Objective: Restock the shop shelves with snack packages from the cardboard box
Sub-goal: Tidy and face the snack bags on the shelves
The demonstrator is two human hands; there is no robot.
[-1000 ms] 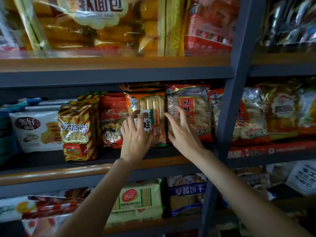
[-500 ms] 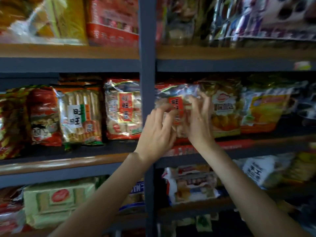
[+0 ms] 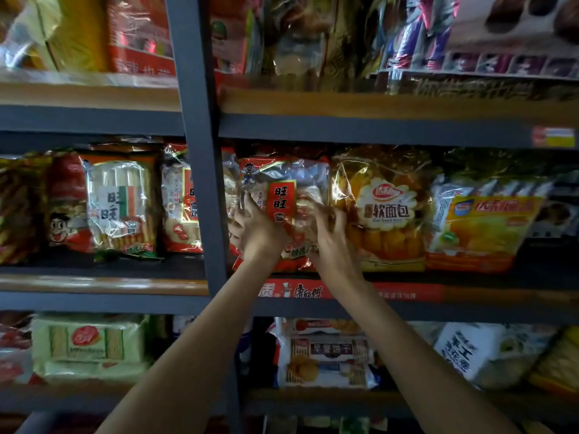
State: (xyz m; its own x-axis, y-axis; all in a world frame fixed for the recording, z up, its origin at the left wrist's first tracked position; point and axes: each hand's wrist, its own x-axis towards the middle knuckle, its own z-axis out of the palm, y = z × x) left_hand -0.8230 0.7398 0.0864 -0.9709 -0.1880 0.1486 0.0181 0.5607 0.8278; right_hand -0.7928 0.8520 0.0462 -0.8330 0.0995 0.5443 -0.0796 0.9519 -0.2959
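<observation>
The middle shelf [image 3: 103, 285] already looks well stocked at left, with a rice cracker bag [image 3: 120, 208] standing beside the grey upright post [image 3: 200, 170]. Just right of that post, the left hand [image 3: 257, 233] and right hand [image 3: 329, 245] each curl around one side of a red snack bag [image 3: 282, 195] standing on the shelf. A yellow bread bag [image 3: 385, 211] touches it at right, so spare room seems tight. The cardboard box is out of view; what remains is unclear.
</observation>
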